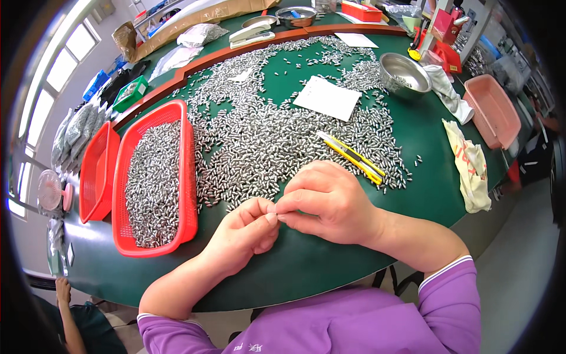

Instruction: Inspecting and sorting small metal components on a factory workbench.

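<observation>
My left hand (pixel 243 231) and my right hand (pixel 325 199) meet fingertip to fingertip over the near edge of the green table (pixel 330 265). Their pinched fingers seem to hold a tiny metal piece between them, but the fingers hide it. Just beyond the hands spreads a wide heap of several small silver metal pieces (pixel 265 141). A red basket (pixel 187 177), filled with the same pieces, lies to the left of my left hand. A yellow utility knife (pixel 352 157) rests on the heap right above my right hand.
A second, empty red basket (pixel 94 171) stands further left. A white paper sheet (pixel 328 97), a steel bowl (pixel 402 73), a pink tray (pixel 494 111) and cloths (pixel 470 165) lie to the right. A small pink fan (pixel 52 192) is at the far left.
</observation>
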A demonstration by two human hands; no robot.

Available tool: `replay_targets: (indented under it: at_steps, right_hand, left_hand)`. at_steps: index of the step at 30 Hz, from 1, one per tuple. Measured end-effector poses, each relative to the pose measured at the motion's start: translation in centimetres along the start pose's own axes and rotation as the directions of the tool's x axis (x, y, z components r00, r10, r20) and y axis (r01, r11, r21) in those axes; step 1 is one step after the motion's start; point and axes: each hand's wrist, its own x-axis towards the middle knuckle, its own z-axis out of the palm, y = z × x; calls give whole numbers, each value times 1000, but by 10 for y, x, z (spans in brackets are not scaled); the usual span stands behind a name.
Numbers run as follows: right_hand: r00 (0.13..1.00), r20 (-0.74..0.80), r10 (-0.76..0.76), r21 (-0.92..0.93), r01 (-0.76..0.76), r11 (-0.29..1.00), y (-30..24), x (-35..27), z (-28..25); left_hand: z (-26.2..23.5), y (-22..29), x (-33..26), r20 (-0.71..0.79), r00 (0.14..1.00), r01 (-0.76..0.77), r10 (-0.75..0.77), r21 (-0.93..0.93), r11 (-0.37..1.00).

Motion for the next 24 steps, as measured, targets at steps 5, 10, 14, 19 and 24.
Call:
replay_targets:
  at_steps: [5, 10, 14, 19, 24]
  right_hand:
    - [1000, 10, 21, -24, -21, 1000, -1, 0, 0]
    - [1000, 18, -4, -36, 4, 999, -2, 1, -2]
    - [999, 42, 10, -26, -8, 1000, -1, 1, -1]
    - [999, 42, -2, -57, 5, 998, -1, 2, -2]
    - [1000, 7, 1, -20, -1, 1000, 2, 0, 1]
  left_hand:
    - [-2, 0, -1, -21, 999, -35, 37, 77, 996]
    - [-4, 0, -1, -13, 999, -37, 38, 54, 998]
    - [-5, -1, 0, -27, 999, -30, 31, 58, 998]
    - [-5, -2, 1, -26, 998, -49, 50, 67, 997]
    - [-4, -2, 2, -34, 996, -80, 84, 106, 991]
